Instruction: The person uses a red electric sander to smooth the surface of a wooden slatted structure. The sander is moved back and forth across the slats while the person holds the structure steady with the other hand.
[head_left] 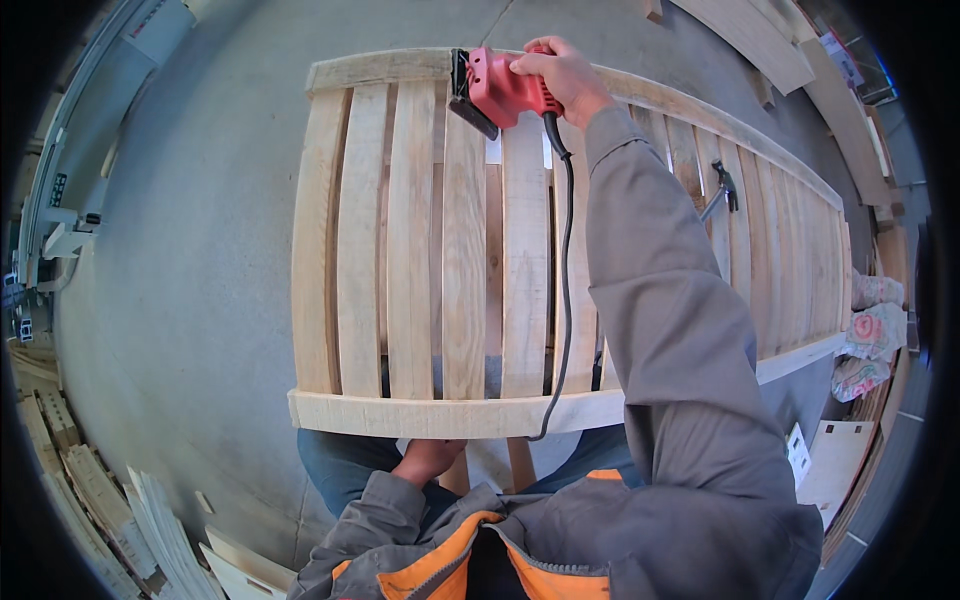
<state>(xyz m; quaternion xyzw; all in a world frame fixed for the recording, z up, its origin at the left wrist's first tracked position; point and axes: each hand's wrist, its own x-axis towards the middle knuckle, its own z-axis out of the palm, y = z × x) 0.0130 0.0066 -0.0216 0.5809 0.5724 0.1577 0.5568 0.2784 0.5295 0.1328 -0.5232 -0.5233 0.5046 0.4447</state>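
Note:
My right hand (568,80) is wrapped round the body of a red electric sander (503,88), out at the far rail. The sander is tilted on its side, its black pad facing left against or just by the rail; contact is hard to make out. Its black cord (569,260) trails over the slats and down past the near rail. Under both lies a pale slatted wooden frame (450,414), long and reaching away to the right. At its near rail, my left hand (428,458) is low by my legs, its fingers hidden below the wood.
A claw hammer (724,188) rests on the slats to the right. Stacked wood strips (105,505) lie at the lower left, long boards (750,40) at the upper right. Floral cloth bundles (873,335) sit beyond the right end. Machinery (70,235) stands at the left.

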